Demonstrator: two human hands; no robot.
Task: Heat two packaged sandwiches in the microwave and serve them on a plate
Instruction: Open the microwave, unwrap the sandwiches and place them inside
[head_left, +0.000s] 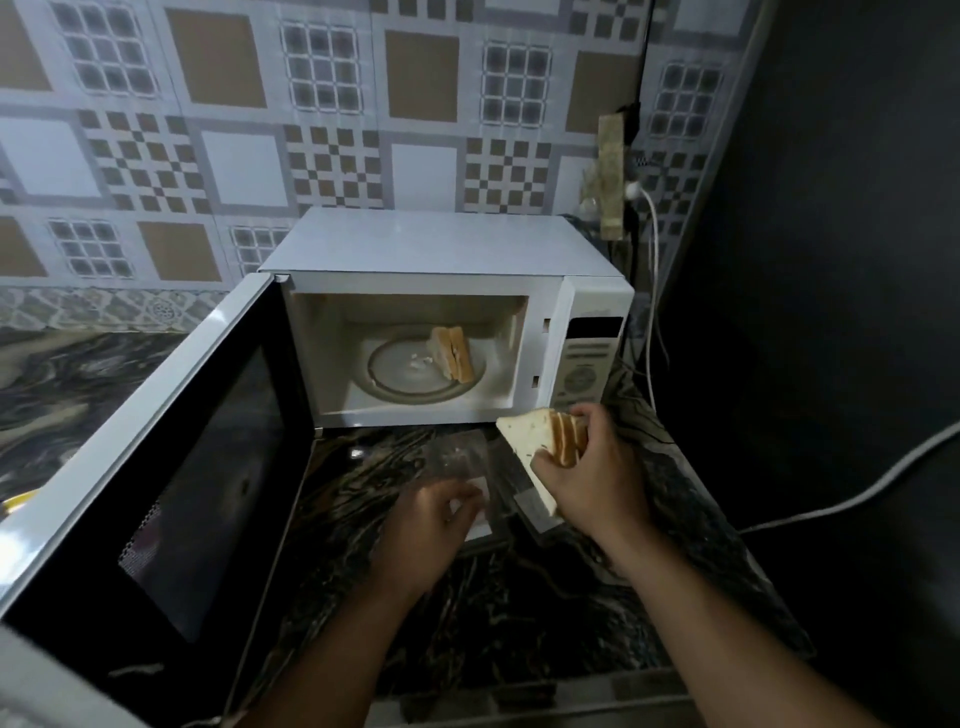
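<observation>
The white microwave (447, 254) stands on the dark marble counter, its door (171, 457) swung wide open to the left. Inside, one triangular sandwich (453, 353) lies on the glass turntable plate (400, 374), at its right side. My right hand (587, 467) grips a second triangular sandwich (535, 436) in the air, just in front of the microwave's lower right corner. My left hand (431, 525) rests on clear plastic sandwich packaging (462, 457) that lies on the counter; its fingers curl over a white label part.
The microwave control panel (587, 358) is at the right. White cables (649, 291) hang from a wall socket behind it, and another cable (857, 488) runs along the dark wall at right. Counter edge (519, 691) is near me.
</observation>
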